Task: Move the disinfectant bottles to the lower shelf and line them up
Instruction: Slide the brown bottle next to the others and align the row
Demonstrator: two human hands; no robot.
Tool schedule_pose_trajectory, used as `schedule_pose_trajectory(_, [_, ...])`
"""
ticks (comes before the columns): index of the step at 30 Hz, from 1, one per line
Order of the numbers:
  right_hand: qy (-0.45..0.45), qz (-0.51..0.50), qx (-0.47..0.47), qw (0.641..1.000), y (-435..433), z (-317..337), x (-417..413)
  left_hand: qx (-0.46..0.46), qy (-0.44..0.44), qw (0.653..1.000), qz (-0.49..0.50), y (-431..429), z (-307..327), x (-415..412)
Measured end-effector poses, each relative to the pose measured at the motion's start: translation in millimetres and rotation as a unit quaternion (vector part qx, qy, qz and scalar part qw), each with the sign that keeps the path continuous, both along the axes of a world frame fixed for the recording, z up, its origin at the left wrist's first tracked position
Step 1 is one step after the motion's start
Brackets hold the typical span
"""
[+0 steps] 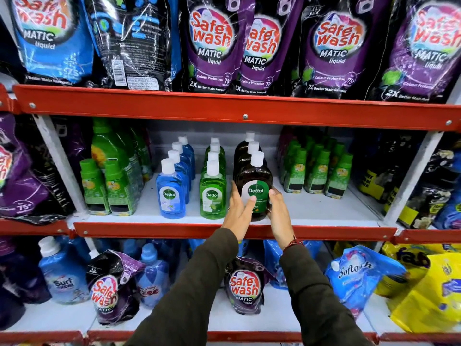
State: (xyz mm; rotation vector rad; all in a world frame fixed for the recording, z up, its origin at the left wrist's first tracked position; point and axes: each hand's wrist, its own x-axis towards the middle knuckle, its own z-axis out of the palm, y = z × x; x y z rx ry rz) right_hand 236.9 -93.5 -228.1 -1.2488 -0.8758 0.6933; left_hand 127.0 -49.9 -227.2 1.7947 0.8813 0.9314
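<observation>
On the middle shelf (324,213) stand three front-to-back rows of Dettol bottles with white caps: a blue row (171,193), a green row (212,193) and a brown row. The front brown Dettol bottle (257,176) stands upright at the shelf's front edge. My left hand (238,208) presses its left side with the thumb on the label. Against its right side lies my right hand (279,211). Two more brown bottles (245,148) stand behind it. The lower shelf (274,318) lies below, under my forearms.
Green-capped bottles flank the Dettol rows at left (107,188) and right (319,171). Safewash pouches (212,46) hang over the red shelf rail (224,108) above. The lower shelf holds a Safewash pouch (245,288), a Surf bottle (62,275), a Softouch pouch (356,273) and yellow bags (429,290).
</observation>
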Motion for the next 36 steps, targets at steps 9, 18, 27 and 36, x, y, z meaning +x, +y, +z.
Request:
schedule_pose_trajectory(9, [-0.031, -0.043, 0.017, 0.998, -11.8, 2.5, -1.4, 0.051, -0.045, 0.997, 0.043, -15.7, -11.8, -3.2])
schedule_pose_trajectory(18, [-0.082, 0.026, 0.094, 0.992, -18.4, -6.9, -63.0, 0.193, -0.194, 0.941, 0.201, -17.5, -22.9, -46.0])
schedule_pose_trajectory(27, [-0.064, 0.115, -0.055, 0.99, 13.5, 12.8, -97.9, -0.045, -0.161, 0.982, 0.091, 28.9, -2.2, -74.2])
schedule_pose_trajectory(36, [-0.088, 0.112, -0.046, 0.989, 17.7, 10.9, -97.9, -0.003, -0.146, 0.987, 0.072, 28.5, -5.3, -85.4])
